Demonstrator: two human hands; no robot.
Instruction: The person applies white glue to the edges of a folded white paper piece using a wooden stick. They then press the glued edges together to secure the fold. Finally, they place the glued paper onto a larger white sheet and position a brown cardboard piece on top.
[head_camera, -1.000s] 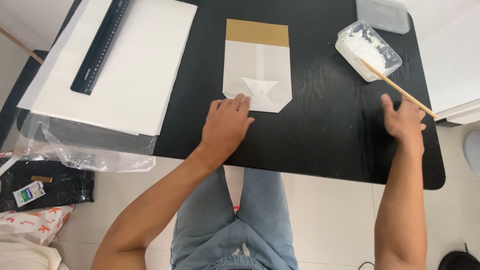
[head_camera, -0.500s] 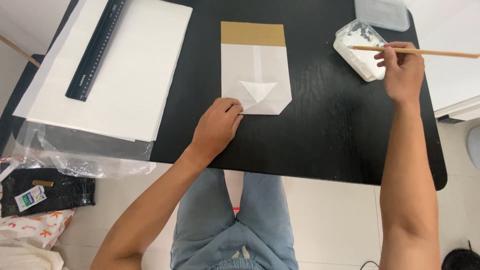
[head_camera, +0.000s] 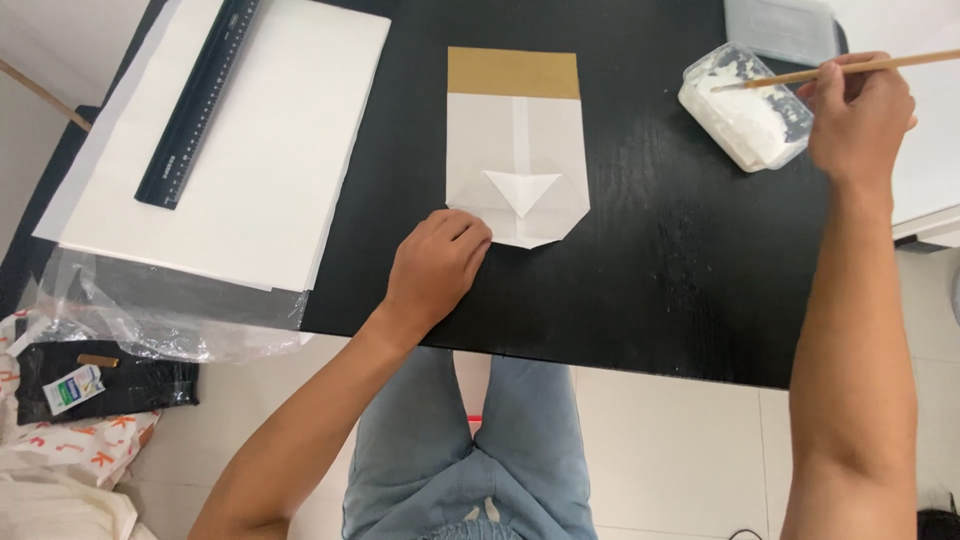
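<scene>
my right hand (head_camera: 858, 118) is gripping a stick (head_camera: 830, 70), its tip dipping into the white paste tub (head_camera: 745, 108). my left hand (head_camera: 437, 265) is resting loosely curled, holding nothing, beside the folded paper (head_camera: 515, 145) lying mid-table (head_camera: 650, 270). i'm thinking paste could be dripping onto the table while crossing over. the paper's long axis is running away from me, folded point toward me, brown band far.
</scene>
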